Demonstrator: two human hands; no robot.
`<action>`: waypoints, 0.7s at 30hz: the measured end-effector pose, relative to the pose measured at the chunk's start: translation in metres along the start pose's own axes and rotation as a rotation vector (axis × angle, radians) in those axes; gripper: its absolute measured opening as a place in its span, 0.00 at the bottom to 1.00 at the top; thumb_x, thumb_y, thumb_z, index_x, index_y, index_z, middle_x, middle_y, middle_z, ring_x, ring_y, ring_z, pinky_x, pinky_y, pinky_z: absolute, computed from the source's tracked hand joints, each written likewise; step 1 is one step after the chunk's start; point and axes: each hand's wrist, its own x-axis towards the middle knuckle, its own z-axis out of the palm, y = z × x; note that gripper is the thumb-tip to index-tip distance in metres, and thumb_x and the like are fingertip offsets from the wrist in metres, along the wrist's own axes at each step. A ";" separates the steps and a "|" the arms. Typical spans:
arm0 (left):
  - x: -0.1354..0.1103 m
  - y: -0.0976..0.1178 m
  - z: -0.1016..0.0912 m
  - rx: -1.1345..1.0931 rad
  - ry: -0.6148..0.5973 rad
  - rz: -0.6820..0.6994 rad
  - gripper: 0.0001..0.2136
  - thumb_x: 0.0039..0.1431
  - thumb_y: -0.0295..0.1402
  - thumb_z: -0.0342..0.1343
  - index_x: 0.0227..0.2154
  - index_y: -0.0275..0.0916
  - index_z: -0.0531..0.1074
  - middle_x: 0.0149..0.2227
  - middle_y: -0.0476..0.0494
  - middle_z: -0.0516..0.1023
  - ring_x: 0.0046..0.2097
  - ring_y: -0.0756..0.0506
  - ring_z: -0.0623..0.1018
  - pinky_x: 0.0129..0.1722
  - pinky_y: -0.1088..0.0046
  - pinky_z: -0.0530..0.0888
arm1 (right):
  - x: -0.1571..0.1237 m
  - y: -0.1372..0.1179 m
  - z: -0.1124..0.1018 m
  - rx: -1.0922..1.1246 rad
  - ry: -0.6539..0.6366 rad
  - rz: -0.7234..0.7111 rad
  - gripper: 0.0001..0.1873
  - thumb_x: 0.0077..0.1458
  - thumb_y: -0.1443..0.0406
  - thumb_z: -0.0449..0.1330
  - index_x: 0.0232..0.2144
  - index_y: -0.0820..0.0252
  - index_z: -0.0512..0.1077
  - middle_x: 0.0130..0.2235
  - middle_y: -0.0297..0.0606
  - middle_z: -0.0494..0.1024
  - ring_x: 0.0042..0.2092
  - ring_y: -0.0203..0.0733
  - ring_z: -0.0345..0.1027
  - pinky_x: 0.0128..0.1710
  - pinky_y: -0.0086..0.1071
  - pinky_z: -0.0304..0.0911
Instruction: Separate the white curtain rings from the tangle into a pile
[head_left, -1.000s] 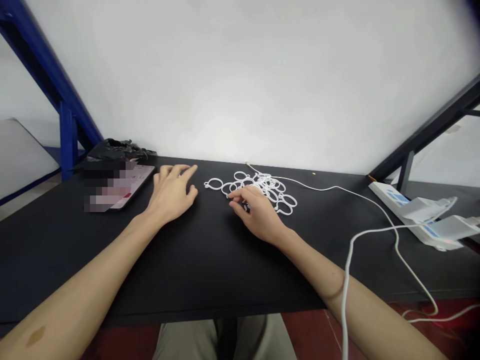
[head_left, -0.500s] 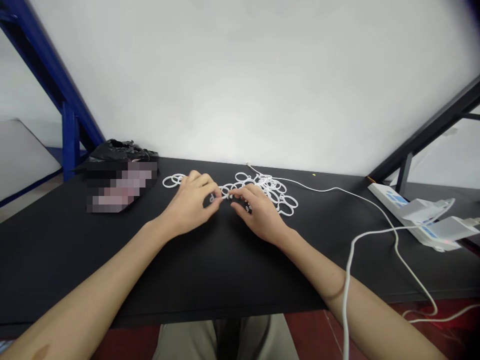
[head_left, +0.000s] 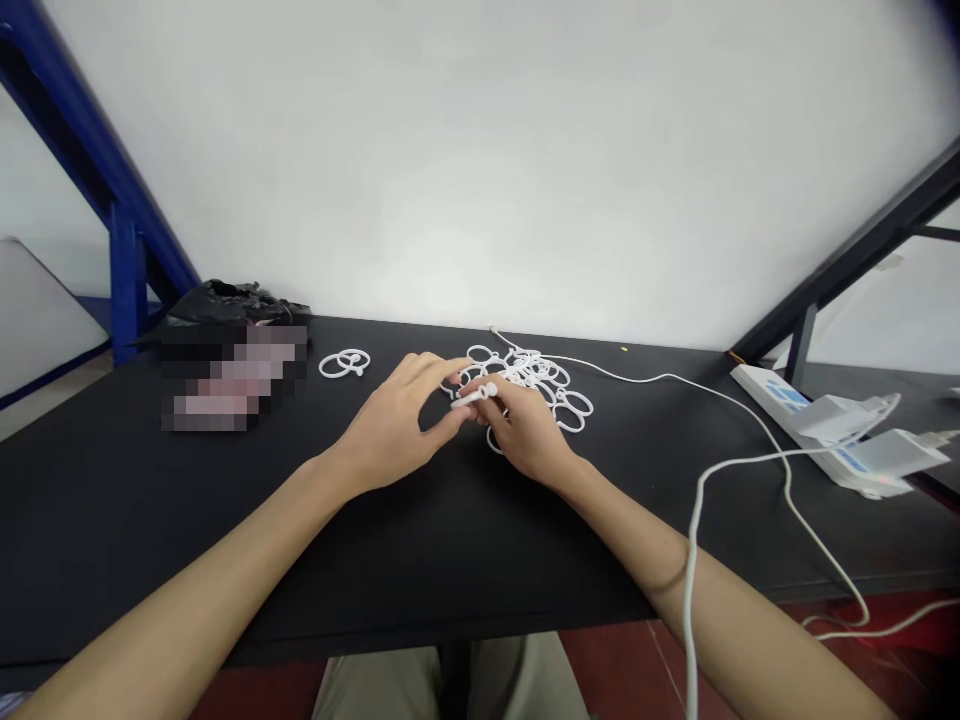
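Observation:
Between my hands, a white plastic curtain ring is raised edge-on, with a small knob-like eyelet at its right end. My right hand has its fingers closed on this ring. My left hand curves round its left end, thumb tip against it and index finger stretched above; the other fingertips are partly hidden. Just behind and right of my right hand lies a tangled pile of similar white rings. Two overlapping rings lie apart, to the left of my left hand.
The black table meets a pale wall. A black plastic bag and a blurred-out patch are at left. On the right are a power strip with plugged-in adapters and a white cable crossing over my right forearm.
My left hand has moved right, away from the two separate rings, and its grip has widened. A ring now stands raised between both hands, and my right fingers have closed on it.

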 end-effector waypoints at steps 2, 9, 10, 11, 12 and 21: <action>0.001 -0.003 0.002 0.015 0.029 -0.023 0.13 0.65 0.37 0.50 0.49 0.41 0.71 0.43 0.46 0.76 0.45 0.45 0.71 0.44 0.67 0.71 | 0.000 -0.002 0.001 -0.023 -0.005 0.018 0.12 0.64 0.65 0.53 0.28 0.59 0.69 0.27 0.31 0.76 0.27 0.32 0.66 0.31 0.27 0.60; 0.005 -0.014 0.002 0.063 0.025 -0.115 0.12 0.68 0.35 0.47 0.40 0.40 0.76 0.33 0.47 0.76 0.37 0.46 0.70 0.39 0.68 0.68 | -0.004 -0.008 0.002 0.009 0.035 -0.041 0.11 0.60 0.63 0.59 0.45 0.59 0.70 0.33 0.33 0.75 0.26 0.31 0.64 0.30 0.28 0.64; 0.004 -0.016 0.003 0.074 0.007 -0.112 0.13 0.68 0.35 0.46 0.40 0.40 0.76 0.32 0.47 0.76 0.36 0.46 0.69 0.38 0.68 0.68 | -0.004 -0.008 0.001 0.017 0.048 -0.071 0.15 0.60 0.63 0.59 0.49 0.58 0.68 0.37 0.35 0.75 0.27 0.31 0.65 0.31 0.28 0.65; 0.003 -0.017 0.003 0.084 -0.019 -0.104 0.13 0.68 0.35 0.46 0.40 0.40 0.76 0.31 0.47 0.75 0.36 0.45 0.69 0.37 0.68 0.68 | -0.004 -0.009 0.000 0.024 0.044 -0.104 0.17 0.60 0.64 0.58 0.51 0.58 0.67 0.40 0.37 0.74 0.29 0.31 0.65 0.32 0.29 0.66; 0.003 -0.018 0.004 0.093 -0.046 -0.092 0.14 0.68 0.35 0.45 0.39 0.40 0.76 0.30 0.47 0.74 0.36 0.45 0.68 0.36 0.68 0.67 | -0.005 -0.010 -0.001 0.024 0.029 -0.134 0.17 0.60 0.65 0.57 0.52 0.57 0.67 0.41 0.38 0.74 0.30 0.32 0.66 0.33 0.29 0.67; 0.000 -0.010 0.002 0.049 -0.158 -0.055 0.19 0.65 0.39 0.48 0.56 0.41 0.67 0.40 0.45 0.73 0.44 0.43 0.69 0.43 0.65 0.69 | -0.003 -0.007 0.000 -0.016 0.114 -0.149 0.09 0.62 0.67 0.56 0.44 0.59 0.72 0.35 0.35 0.77 0.30 0.33 0.66 0.31 0.28 0.65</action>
